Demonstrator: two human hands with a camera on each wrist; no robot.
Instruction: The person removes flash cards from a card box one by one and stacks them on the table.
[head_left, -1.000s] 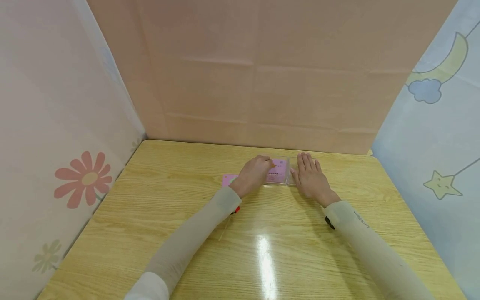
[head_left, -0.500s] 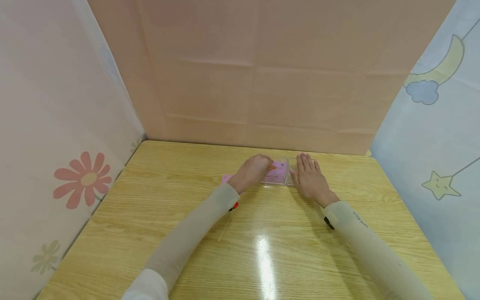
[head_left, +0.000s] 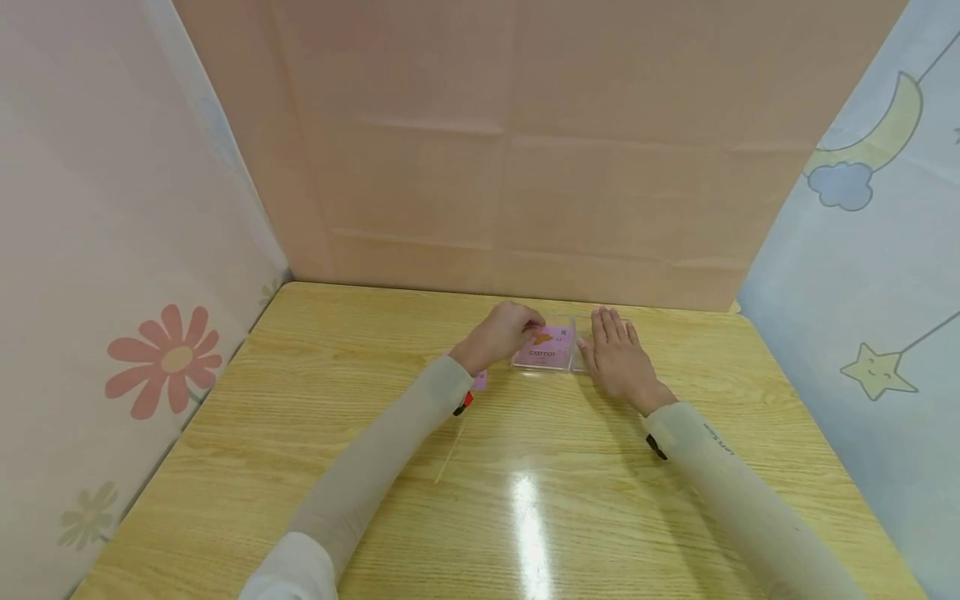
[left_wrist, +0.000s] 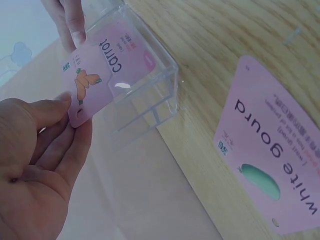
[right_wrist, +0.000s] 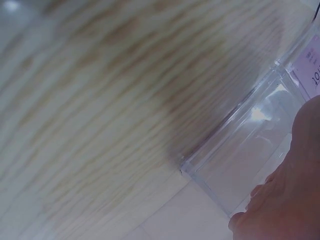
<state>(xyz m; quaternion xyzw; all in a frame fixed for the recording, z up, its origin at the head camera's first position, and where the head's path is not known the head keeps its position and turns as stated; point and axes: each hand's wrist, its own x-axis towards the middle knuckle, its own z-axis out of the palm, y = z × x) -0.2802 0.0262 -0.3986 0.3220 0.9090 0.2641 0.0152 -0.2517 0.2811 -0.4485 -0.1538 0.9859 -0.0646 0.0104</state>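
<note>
1. Your left hand (head_left: 497, 335) pinches the carrot card (left_wrist: 107, 72) at its holed corner, the thumb on the printed face and the other fingers curled behind it.
2. That card slants at the left section of the clear plastic case (left_wrist: 169, 92): the end with the word lies within the walls, while the holed end reaches out to your fingers.
3. Your right hand (head_left: 619, 360) rests on the case's right section, palm down, its fingers straight and close together, the thumb spread towards the card's side. It covers much of that section from the head view.
4. The white gourd card (left_wrist: 270, 155) lies face up on the worktop (head_left: 600, 500), left of the case and apart from it. From the head view, your left sleeve (head_left: 382, 446) hides most of it.
5. Behind the case, near the worktop's far edge, hangs a creased peach sheet (head_left: 510, 167); patterned hangings stand at both sides, with a pink flower (head_left: 167, 363) on the left one.
</note>
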